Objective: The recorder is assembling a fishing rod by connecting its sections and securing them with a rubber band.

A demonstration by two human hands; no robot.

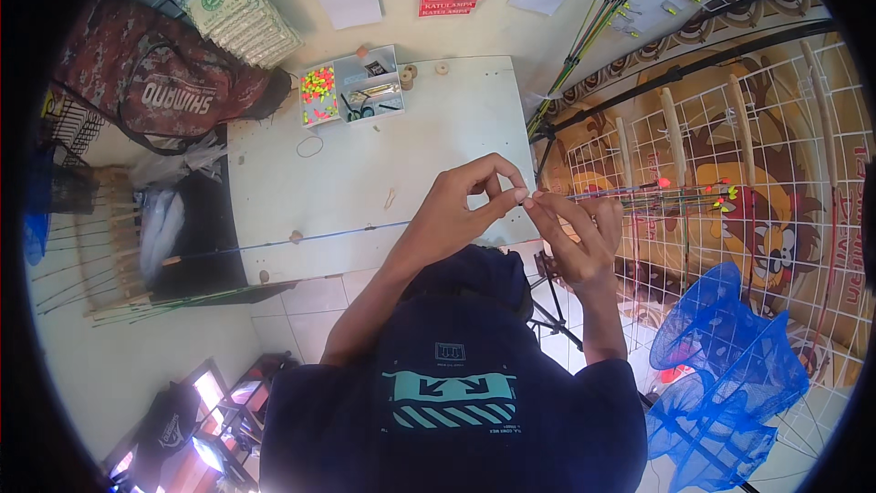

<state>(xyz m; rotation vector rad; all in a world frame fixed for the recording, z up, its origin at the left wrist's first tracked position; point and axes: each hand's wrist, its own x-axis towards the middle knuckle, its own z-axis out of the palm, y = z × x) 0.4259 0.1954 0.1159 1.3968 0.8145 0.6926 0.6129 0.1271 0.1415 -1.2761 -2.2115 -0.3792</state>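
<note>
At nine o'clock we see a camouflage rod bag [160, 82] lying beside the white worktable [365, 173], with a compartment box of bright float beads [318, 95] at its far edge, toward eleven o'clock. Along the table's near edge lies a thin fishing rod [301, 239], running from eight o'clock towards the centre. Just right of centre, our left hand [461, 210] pinches thumb and forefinger shut on the rod's fine tip [522, 202]. Touching it at three o'clock, our right hand [575, 233] closes its fingertips on the same tip. Beyond, a wire rack [730, 173] holds more rods, and blue keep nets [721, 374] sit at four o'clock.
</note>
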